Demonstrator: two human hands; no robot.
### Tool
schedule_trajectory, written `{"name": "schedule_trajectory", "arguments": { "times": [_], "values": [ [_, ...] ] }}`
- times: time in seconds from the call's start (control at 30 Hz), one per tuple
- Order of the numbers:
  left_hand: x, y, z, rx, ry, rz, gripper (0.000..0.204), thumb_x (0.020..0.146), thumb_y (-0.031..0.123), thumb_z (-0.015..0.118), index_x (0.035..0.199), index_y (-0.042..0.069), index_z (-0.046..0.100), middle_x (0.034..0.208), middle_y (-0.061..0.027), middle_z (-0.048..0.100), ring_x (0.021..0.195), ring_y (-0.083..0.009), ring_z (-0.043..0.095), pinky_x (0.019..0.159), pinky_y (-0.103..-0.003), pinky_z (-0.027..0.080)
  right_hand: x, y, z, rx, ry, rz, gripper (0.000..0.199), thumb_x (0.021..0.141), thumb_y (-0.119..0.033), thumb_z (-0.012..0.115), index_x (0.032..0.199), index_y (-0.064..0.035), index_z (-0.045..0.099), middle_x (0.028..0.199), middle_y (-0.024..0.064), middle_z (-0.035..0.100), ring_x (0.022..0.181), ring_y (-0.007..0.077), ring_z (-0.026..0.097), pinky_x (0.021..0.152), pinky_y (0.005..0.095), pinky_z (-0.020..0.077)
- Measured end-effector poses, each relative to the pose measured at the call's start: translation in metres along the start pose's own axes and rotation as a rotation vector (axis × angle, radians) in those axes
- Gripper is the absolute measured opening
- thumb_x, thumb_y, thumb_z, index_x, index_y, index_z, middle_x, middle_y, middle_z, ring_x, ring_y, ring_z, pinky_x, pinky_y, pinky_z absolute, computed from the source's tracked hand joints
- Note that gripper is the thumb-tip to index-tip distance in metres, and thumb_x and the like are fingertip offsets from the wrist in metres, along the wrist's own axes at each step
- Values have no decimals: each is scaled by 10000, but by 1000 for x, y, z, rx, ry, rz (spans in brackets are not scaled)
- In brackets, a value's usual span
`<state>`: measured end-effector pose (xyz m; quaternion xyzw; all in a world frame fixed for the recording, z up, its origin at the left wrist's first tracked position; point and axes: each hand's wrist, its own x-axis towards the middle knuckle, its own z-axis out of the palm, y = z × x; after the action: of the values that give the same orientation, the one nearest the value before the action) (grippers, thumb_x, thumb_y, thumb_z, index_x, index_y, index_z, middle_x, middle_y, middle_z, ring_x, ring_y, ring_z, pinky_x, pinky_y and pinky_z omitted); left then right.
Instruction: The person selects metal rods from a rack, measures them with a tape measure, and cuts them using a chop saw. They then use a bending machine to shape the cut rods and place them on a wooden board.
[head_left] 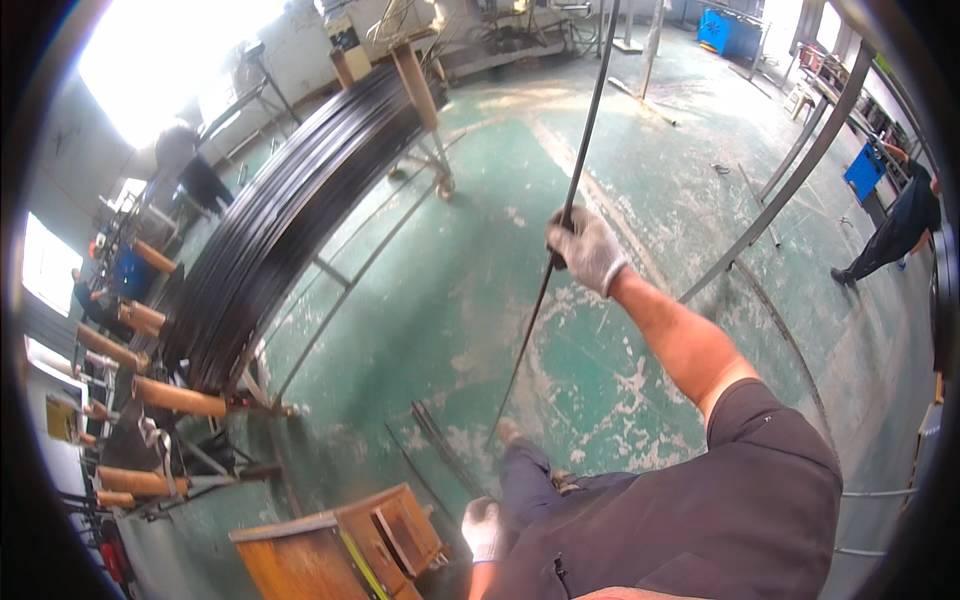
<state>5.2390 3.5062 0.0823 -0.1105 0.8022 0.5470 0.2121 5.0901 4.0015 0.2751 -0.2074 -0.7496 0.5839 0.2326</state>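
A long, thin black strip (533,325) slants from the top of the view down toward the floor by my feet. Around its middle, my right hand (590,250), in a grey-white glove, is closed with the arm stretched forward. Low beside my leg is my left hand (484,530), gloved in white, its fingers curled in. Several dark, narrow bars (440,440) run up to that hand; whether it grips them or they lie on the floor behind it, I cannot tell.
A wheeled rack (345,285) at left carries a thick bundle of black strips (290,210). Near my left hand stands a wooden cabinet (320,560). A curved grey metal bar (770,205) rises at right. One person (905,210) stands far right, another (190,165) far left.
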Motion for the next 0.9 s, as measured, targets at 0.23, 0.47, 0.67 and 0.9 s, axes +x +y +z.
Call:
{"name": "schedule_trajectory", "arguments": {
  "times": [0.23,0.47,0.67,0.9],
  "values": [
    [210,119,95,-11,-198,126,176,995,94,711,1131,-16,734,990,-86,757,859,-176,700,794,-332,574,174,-85,-87,112,288,-150,193,1051,-174,693,1096,14,689,853,68,725,712,158,718,641,313,600],
    [345,357,197,-161,-527,44,237,1054,167,721,1225,4,712,1057,-115,773,906,-233,754,795,-377,631,320,-87,-180,237,379,-231,251,1048,-230,733,1083,14,687,863,105,752,713,179,752,625,323,623],
    [433,524,308,-583,-815,70,362,1080,253,671,1376,44,669,1233,-182,737,1086,-336,705,969,-498,560,446,-44,-239,417,463,-183,222,1062,-243,713,1061,-21,705,859,108,765,701,179,751,637,320,626],
    [490,715,421,-890,-838,344,513,1085,291,661,1514,28,564,1339,-159,701,1144,-317,693,982,-473,553,591,30,-282,733,556,-99,198,1052,-221,698,1072,-25,709,858,109,756,709,194,744,638,325,617]
  ]
}}
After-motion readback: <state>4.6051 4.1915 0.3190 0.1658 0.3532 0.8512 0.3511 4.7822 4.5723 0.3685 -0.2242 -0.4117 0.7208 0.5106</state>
